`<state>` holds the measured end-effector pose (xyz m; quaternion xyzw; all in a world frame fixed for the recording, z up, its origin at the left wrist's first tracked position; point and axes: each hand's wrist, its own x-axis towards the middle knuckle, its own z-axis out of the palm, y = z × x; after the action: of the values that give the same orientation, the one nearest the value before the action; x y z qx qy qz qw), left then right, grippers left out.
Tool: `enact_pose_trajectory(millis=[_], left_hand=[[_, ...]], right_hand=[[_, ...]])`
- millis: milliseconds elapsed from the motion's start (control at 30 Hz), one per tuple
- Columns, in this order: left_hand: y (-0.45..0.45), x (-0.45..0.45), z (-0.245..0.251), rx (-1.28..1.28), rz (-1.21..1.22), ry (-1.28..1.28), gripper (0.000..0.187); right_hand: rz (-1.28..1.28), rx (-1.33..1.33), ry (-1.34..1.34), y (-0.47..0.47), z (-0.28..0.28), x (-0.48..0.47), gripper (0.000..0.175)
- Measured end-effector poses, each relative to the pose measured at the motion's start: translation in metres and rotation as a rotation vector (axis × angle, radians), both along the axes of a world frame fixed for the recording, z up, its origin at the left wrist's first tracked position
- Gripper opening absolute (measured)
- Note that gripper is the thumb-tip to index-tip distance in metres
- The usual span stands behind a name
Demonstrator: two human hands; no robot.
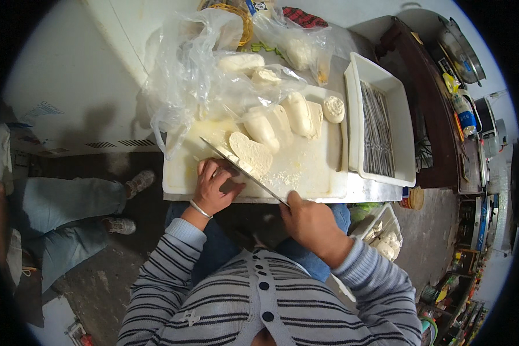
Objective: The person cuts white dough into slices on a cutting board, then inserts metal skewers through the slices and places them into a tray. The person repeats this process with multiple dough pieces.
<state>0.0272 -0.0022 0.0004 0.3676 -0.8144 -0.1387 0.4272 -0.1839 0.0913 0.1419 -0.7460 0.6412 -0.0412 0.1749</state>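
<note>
My right hand (318,225) grips the handle of a kitchen knife (242,170), its blade slanting up and left over a white cutting board (328,184). Close to the near side of the blade is my left hand (216,184), fingers curled and thumb apart; whether they pinch a piece of food is hidden. Cut white pieces (245,166) lie along the blade's far side. Beyond them rests a flat, pale dough-like slice (251,154) with a porous face. Farther back on the board are pale rolls (261,131), a split roll (300,113) and a short round end (333,109).
Clear plastic bags (186,82) cover the back left, some around more rolls (241,63). On the right stands a white tub (380,119) of thin grey strips. A white basket (387,238) holds pale pieces below the table. Another person's legs (69,203) are at left.
</note>
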Motion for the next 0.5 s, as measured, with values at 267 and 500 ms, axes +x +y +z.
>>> enact_pose_trajectory(millis=[267, 500], left_hand=[[-0.001, -0.001, 0.004, 0.052, 0.022, 0.036, 0.031], [-0.001, 0.0, -0.005, 0.052, 0.033, 0.035, 0.032]], right_hand=[[0.042, 0.038, -0.007, -0.011, 0.004, 0.001, 0.023], [0.015, 0.008, -0.053, -0.044, -0.028, 0.029, 0.024]])
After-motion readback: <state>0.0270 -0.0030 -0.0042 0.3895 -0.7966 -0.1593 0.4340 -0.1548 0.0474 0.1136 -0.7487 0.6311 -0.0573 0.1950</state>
